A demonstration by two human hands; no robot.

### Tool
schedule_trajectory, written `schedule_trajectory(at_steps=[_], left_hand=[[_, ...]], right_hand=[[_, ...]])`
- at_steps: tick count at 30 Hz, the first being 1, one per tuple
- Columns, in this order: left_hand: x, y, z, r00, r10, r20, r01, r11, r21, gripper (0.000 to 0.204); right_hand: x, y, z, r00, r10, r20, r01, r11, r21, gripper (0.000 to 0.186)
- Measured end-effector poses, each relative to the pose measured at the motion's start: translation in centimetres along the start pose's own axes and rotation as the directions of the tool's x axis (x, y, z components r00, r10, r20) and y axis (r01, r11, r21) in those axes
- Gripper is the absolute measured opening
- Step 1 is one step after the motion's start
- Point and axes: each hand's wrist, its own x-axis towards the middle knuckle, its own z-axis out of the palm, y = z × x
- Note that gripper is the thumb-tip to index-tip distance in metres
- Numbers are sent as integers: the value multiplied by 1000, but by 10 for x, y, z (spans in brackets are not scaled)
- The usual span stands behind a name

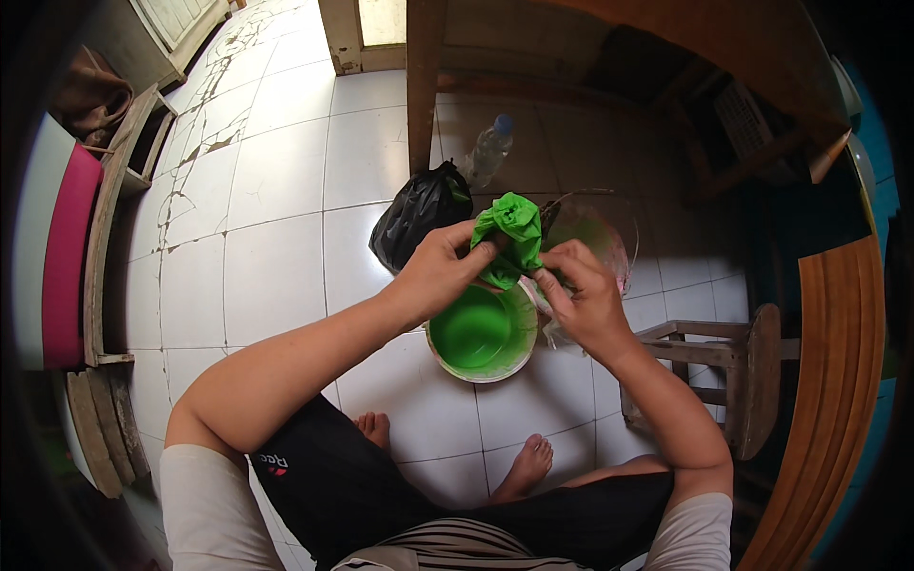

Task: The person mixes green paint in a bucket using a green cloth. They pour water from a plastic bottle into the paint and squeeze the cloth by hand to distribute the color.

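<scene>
A crumpled bright green cloth (515, 226) is held up between my hands, above a round pail. My left hand (440, 265) grips its left side, thumb pressed against the folds. At the lower right of the cloth, my right hand (583, 293) pinches an edge between thumb and fingers. Below them the white-rimmed pail (526, 335) stands on the floor with green liquid (473, 326) in it. Part of its far rim is hidden by the cloth and hands.
Behind the pail are a black plastic bag (419, 217), a clear bottle with a blue cap (489, 152) and a second, pink-stained bucket (624, 243). A wooden stool (709, 357) stands at right, a wooden bench (119, 228) at left. My bare feet rest on white tiles (419, 419).
</scene>
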Motion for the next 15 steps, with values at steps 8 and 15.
schedule_trajectory(at_steps=[8,15], left_hand=[[3,-1,3,997,-72,11,73,994,-85,31],[1,0,10,998,-68,5,68,994,-85,25]], right_hand=[[4,-20,26,978,-181,-104,158,967,-198,36],[1,9,11,1000,-4,-13,3,998,-57,25]])
